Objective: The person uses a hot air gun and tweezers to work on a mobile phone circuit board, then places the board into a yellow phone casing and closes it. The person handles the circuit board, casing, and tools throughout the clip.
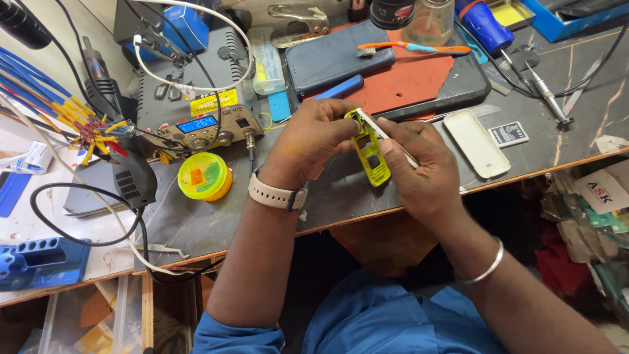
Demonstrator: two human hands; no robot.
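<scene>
Head view, yellow phone frame (pixel 371 152) gripped between both hands, left hand (pixel 313 139), right hand (pixel 420 165)

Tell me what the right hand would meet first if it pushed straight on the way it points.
Probably the yellow phone frame that the right hand already touches, then the left hand behind it.

Left hand (pixel 308 141) and right hand (pixel 422 167) grip a yellow-green phone frame (pixel 371 157) above the dark workbench (pixel 209 219)
</scene>
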